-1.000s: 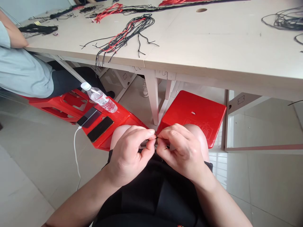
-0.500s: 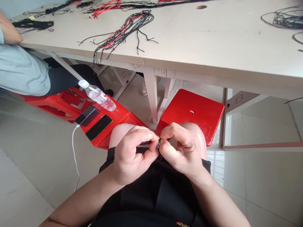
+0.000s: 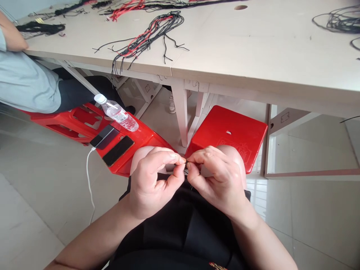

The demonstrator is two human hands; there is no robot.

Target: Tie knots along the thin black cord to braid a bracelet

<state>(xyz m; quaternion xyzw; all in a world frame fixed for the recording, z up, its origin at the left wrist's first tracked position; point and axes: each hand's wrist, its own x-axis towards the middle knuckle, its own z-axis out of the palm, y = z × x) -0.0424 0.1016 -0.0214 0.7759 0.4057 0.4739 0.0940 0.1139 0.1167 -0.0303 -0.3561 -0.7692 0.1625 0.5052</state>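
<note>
Above my lap, my left hand [image 3: 157, 180] and my right hand [image 3: 215, 170] meet almost fingertip to fingertip. Each pinches between thumb and forefinger a thin black cord [image 3: 186, 162], of which only a short dark bit shows between the fingertips. The rest of it is mostly hidden by my fingers and lost against my black clothing [image 3: 180, 228]. On the table beyond lies a looped bundle of black and red cords [image 3: 149, 35], its loose ends reaching over the near edge.
A red stool [image 3: 229, 131] stands ahead. Another red stool [image 3: 149, 140] at left bears a water bottle [image 3: 120, 114], a phone [image 3: 118, 150] and a power bank [image 3: 104, 136] with a white cable [image 3: 89, 183]. More black cords [image 3: 341, 22] lie on the table [image 3: 239, 48]. A person in grey [image 3: 28, 82] sits left.
My fingertips have shifted slightly left, and my hands have drawn a little apart. The light strands seen between them before are no longer visible.
</note>
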